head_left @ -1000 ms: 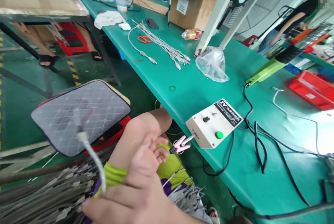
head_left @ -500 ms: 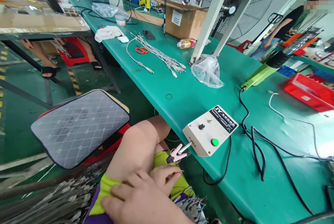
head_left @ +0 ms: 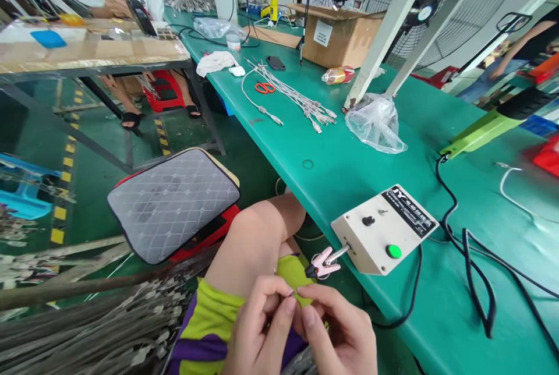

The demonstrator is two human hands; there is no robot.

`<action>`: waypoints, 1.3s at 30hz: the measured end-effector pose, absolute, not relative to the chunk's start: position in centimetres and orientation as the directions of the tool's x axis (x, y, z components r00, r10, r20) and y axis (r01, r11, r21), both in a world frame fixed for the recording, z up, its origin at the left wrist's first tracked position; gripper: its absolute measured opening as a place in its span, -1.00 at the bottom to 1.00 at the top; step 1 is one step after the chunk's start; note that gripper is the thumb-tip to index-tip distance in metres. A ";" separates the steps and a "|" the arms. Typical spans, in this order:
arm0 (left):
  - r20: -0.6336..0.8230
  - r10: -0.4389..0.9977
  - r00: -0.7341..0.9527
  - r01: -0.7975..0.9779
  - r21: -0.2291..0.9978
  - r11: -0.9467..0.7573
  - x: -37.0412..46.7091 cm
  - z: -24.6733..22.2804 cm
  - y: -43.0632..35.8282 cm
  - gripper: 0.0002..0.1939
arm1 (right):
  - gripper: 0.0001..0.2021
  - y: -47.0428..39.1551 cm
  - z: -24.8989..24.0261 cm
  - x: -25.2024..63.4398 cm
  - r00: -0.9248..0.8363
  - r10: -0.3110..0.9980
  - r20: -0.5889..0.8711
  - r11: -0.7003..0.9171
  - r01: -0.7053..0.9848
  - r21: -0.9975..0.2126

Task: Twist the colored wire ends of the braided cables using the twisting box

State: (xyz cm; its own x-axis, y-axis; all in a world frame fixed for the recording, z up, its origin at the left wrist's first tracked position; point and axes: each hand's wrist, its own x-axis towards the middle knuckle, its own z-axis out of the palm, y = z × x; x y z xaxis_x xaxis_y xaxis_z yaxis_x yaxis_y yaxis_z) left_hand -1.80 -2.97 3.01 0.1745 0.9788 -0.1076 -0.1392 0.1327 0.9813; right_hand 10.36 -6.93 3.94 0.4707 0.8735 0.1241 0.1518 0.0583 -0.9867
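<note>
My left hand and my right hand meet above my lap, thumb and forefinger of each pinched together. Whatever lies between the fingertips is too small to make out. Just beyond them, a pink clip with black tips sits on the metal shaft of a white control box, apart from my fingers. That box has a black knob, a small switch and a green button, and rests at the bench edge. Below my hands, part of a grey cable bundle shows on my lap.
On the green bench lie white cables, orange scissors, a plastic bag and a green-handled tool. A cushioned stool stands left, above many grey cables. Another person sits at the far table.
My hands, one crossed over the other before, have come together fingertip to fingertip above my lap. The view has swung left, so the bench and box appear farther right.
</note>
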 end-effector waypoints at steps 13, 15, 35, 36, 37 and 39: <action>-0.078 0.978 0.191 -0.130 0.986 0.105 -1.7 2.3 -3.4 -0.58 | -0.61 -5.7 5.4 10.3 0.472 0.846 -0.248 -0.047 -0.398 -0.916; -0.076 0.982 0.173 -0.163 0.981 0.105 -1.5 2.5 -3.5 -0.60 | -0.60 -5.7 5.0 10.0 0.491 0.834 -0.251 -0.023 -0.424 -0.906; -0.174 0.964 0.201 -0.209 0.954 0.215 -1.1 2.6 -3.4 -0.51 | -0.71 -6.4 2.5 8.5 0.606 0.776 -0.174 0.027 -0.308 -0.951; -0.172 0.966 0.193 -0.216 0.953 0.213 -1.1 2.6 -3.5 -0.51 | -0.70 -6.5 2.4 8.4 0.592 0.778 -0.209 0.029 -0.367 -0.930; -0.169 0.968 0.185 -0.221 0.953 0.208 -1.1 2.6 -3.5 -0.51 | -0.69 -6.5 2.2 8.4 0.577 0.782 -0.236 0.035 -0.418 -0.908; -0.164 0.971 0.172 -0.227 0.953 0.201 -1.1 2.6 -3.5 -0.51 | -0.68 -6.7 2.2 8.5 0.553 0.798 -0.242 0.056 -0.467 -0.883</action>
